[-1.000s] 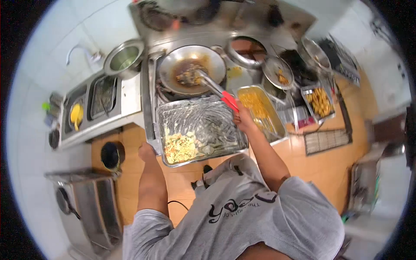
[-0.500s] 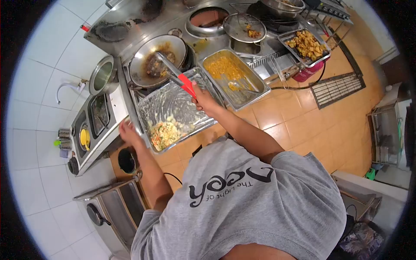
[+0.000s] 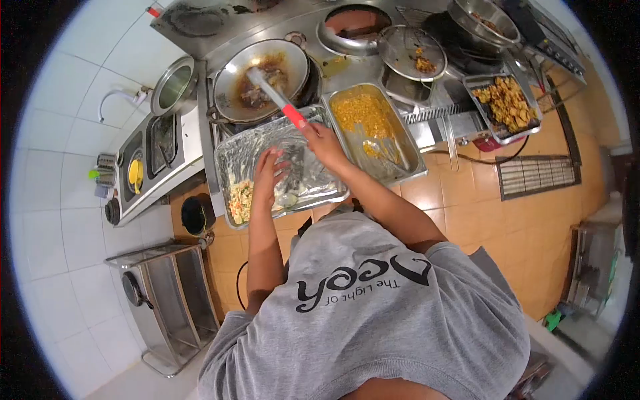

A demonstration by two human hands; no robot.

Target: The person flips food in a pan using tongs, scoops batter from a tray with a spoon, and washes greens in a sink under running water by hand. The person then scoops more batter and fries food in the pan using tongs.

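Observation:
My right hand grips the red handle of metal tongs, whose far end rests in the dark brown food in the wok. Below the wok lies a large metal tray with smeared residue. Chopped, pale food with orange bits sits at the tray's left end. Over the left part of that tray hovers my left hand, its fingers spread and holding nothing. A second tray with yellow-orange food stands just right of my right hand.
A tray of browned pieces is at the right, near a strainer over a pot. On the left are a metal pot and a sink with a faucet. A dark bucket stands on the floor.
My left hand has left the tray's left edge and moved right, over the tray. The tongs stay in my right hand, their end still in the wok. The camera view has shifted.

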